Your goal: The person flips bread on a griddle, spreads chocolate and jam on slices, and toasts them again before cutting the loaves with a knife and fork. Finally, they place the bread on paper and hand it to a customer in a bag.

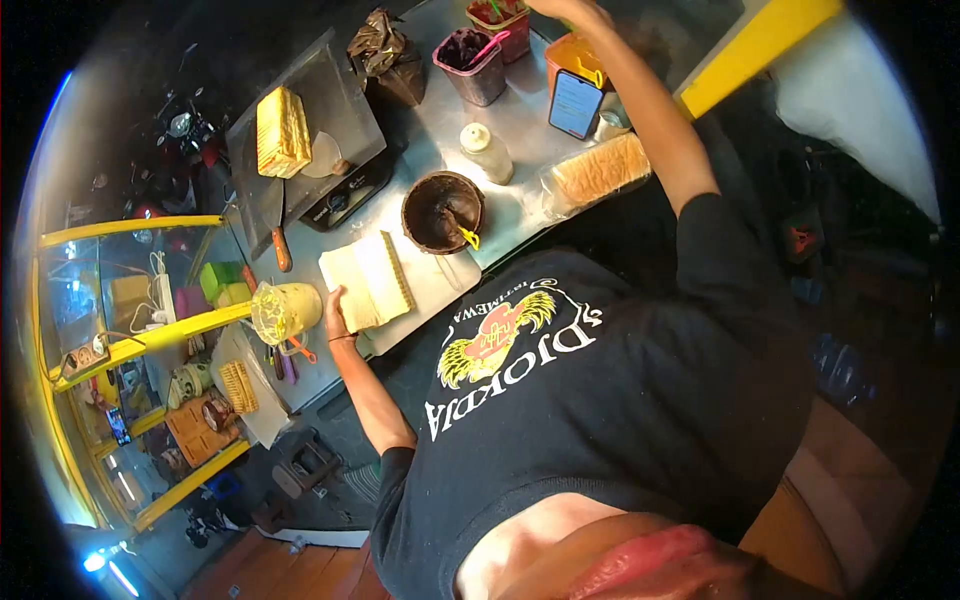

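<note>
My left hand [338, 312] grips the near left edge of pale sliced bread [366, 280]. The bread lies opened out on a white board [447, 284]. Reaching far forward, my right hand [565, 8] is cut off by the top of the view, with its fingers mostly hidden. It is nearest to a red tub [512, 38] with a green-handled utensil. Beside the bread stands a brown bowl [430, 225] of dark spread holding a yellow-handled utensil [467, 236].
A griddle [350, 125] carries toasted bread [283, 135] and a wooden-handled spatula [281, 250]. Around the steel counter [415, 135] are a squeeze bottle [485, 153], a dark-filled tub [468, 70], a phone [575, 105], a wrapped loaf [600, 172] and a yellow-filled tub [286, 312].
</note>
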The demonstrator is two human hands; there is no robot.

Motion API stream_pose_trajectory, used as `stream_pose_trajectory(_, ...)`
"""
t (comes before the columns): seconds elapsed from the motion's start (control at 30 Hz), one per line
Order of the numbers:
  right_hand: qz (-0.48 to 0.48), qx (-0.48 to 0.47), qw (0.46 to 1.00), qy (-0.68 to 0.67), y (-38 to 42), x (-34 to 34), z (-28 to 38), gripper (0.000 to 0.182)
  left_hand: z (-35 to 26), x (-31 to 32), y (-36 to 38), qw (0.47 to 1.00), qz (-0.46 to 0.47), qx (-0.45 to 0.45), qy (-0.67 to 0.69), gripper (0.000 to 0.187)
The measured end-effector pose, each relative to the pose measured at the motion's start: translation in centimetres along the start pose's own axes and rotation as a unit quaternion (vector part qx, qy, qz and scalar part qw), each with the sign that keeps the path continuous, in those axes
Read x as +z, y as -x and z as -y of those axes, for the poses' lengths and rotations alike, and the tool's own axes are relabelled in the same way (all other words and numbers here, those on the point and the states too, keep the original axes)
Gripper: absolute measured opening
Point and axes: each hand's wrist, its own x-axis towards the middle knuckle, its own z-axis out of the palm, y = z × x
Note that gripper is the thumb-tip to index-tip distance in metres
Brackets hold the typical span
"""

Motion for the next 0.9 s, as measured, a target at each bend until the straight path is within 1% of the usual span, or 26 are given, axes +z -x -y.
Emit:
stream_pose_trajectory(0.07,-0.070,-0.144,0.987,0.032,1.3,-1.2,2.0,0.029,-0.1,0.0,0.8,0.979,-0.083,0.089,-0.163,0.043)
stream_pose_trajectory(0.1,-0.016,-0.147,0.987,-0.058,2.3,-1.0,3.4,0.029,-0.9,-0.3,1.7,0.952,-0.087,0.084,-0.281,0.043)
stream_pose_trajectory(0.13,0.045,-0.151,0.977,-0.147,3.2,-0.5,5.5,0.029,-2.6,0.1,2.1,0.912,-0.094,0.072,-0.393,0.043)
stream_pose_trajectory(0.17,0.149,-0.104,0.963,-0.201,4.7,0.0,8.6,0.029,-2.0,-3.4,0.6,0.823,-0.127,0.183,-0.523,0.045)
stream_pose_trajectory(0.2,0.253,-0.049,0.935,-0.245,6.0,0.9,10.7,0.030,-2.2,-3.8,0.0,0.779,-0.192,0.260,-0.537,0.045)
stream_pose_trajectory(0.23,0.246,-0.146,0.930,-0.229,6.5,4.8,11.1,0.045,-4.0,-0.1,0.9,0.828,-0.213,0.282,-0.435,0.045)
stream_pose_trajectory(0.27,0.302,-0.123,0.923,-0.205,8.0,5.8,13.2,0.064,-4.5,1.9,0.4,0.898,-0.234,0.247,-0.279,0.053)
stream_pose_trajectory(0.3,0.337,-0.135,0.911,-0.196,8.5,8.3,14.2,0.069,-5.6,4.8,0.7,0.941,-0.218,0.212,-0.150,0.069)
stream_pose_trajectory(0.33,0.370,-0.146,0.899,-0.185,9.1,10.9,15.0,0.075,-6.4,5.6,0.1,0.962,-0.183,0.185,-0.084,0.086)
stream_pose_trajectory(0.37,0.390,-0.145,0.890,-0.188,10.0,12.7,16.3,0.079,-7.2,6.6,-0.1,0.968,-0.179,0.174,-0.004,0.087)
stream_pose_trajectory(0.4,0.408,-0.144,0.881,-0.191,10.9,14.0,17.8,0.083,-7.9,7.2,-0.6,0.970,-0.163,0.154,0.092,0.077)
stream_pose_trajectory(0.47,0.414,-0.128,0.882,-0.186,12.2,15.3,20.4,0.087,-9.6,5.8,-3.1,0.978,-0.050,0.101,0.174,0.057)
stream_pose_trajectory(0.5,0.418,-0.089,0.881,-0.203,12.2,17.3,20.8,0.072,-10.1,5.0,-3.5,0.987,0.002,0.078,0.141,0.049)
stream_pose_trajectory(0.53,0.410,-0.089,0.885,-0.203,12.0,18.5,21.1,0.072,-11.3,5.6,-3.2,0.991,0.056,0.055,0.107,0.041)
stream_pose_trajectory(0.57,0.416,0.001,0.861,-0.294,11.6,19.3,21.0,0.063,-12.3,5.7,-2.7,0.991,0.083,0.054,0.093,0.033)
stream_pose_trajectory(0.6,0.414,0.089,0.822,-0.381,11.1,19.9,20.8,0.053,-13.2,5.2,-2.7,0.990,0.107,0.055,0.069,0.035)
stream_pose_trajectory(0.63,0.376,0.107,0.828,-0.402,10.3,20.5,20.2,0.042,-14.1,5.6,-1.5,0.995,0.046,0.091,-0.015,0.037)
stream_pose_trajectory(0.67,0.336,0.124,0.832,-0.424,9.4,20.8,19.5,0.031,-15.6,6.3,-0.2,0.987,-0.015,0.129,-0.098,0.038)
stream_pose_trajectory(0.7,0.284,0.142,0.840,-0.440,8.8,20.9,19.3,0.027,-17.0,6.0,-0.1,0.964,-0.065,0.151,-0.207,0.044)
stream_pose_trajectory(0.73,0.263,0.154,0.851,-0.427,8.0,21.5,19.6,0.025,-18.6,6.1,-0.5,0.964,-0.056,0.158,-0.206,0.044)
stream_pose_trajectory(0.77,0.256,0.134,0.852,-0.436,7.1,22.4,20.8,0.025,-19.9,6.3,-1.0,0.920,-0.079,0.238,-0.300,0.047)
stream_pose_trajectory(0.8,0.251,0.119,0.852,-0.444,6.6,23.7,21.9,0.025,-20.8,6.4,-1.3,0.861,-0.101,0.310,-0.390,0.051)
stream_pose_trajectory(0.83,0.209,0.124,0.854,-0.460,6.3,25.0,23.9,0.024,-22.3,6.6,-2.1,0.835,-0.108,0.308,-0.444,0.052)
stream_pose_trajectory(0.87,0.188,0.115,0.873,-0.435,5.8,26.4,25.5,0.027,-23.3,6.6,-3.1,0.835,-0.102,0.309,-0.444,0.052)
stream_pose_trajectory(0.9,0.178,0.059,0.911,-0.368,6.7,25.9,27.8,0.029,-24.5,6.5,-4.0,0.808,-0.110,0.324,-0.480,0.052)
